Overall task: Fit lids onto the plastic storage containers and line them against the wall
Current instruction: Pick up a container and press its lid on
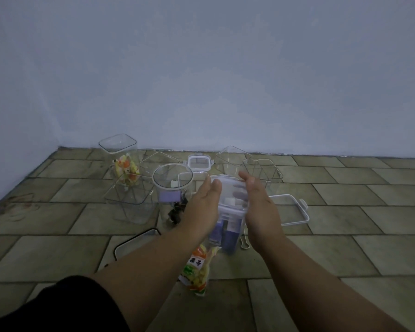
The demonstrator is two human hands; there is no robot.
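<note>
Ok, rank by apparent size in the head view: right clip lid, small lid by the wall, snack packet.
1. snack packet and right clip lid: look about alike, and the packet is nearer the camera, so unranked.
2. small lid by the wall: clearly smallest.

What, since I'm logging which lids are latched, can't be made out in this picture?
Head view: whether the clip lid on the container between the hands is latched; left hand and right hand cover its sides.
Head view: dark-rimmed lid, near part hidden by the left forearm.
Head view: dark contents of the round jar, dim, blurred, partly behind the left hand.
Head view: snack packet print, mostly too small.
</note>
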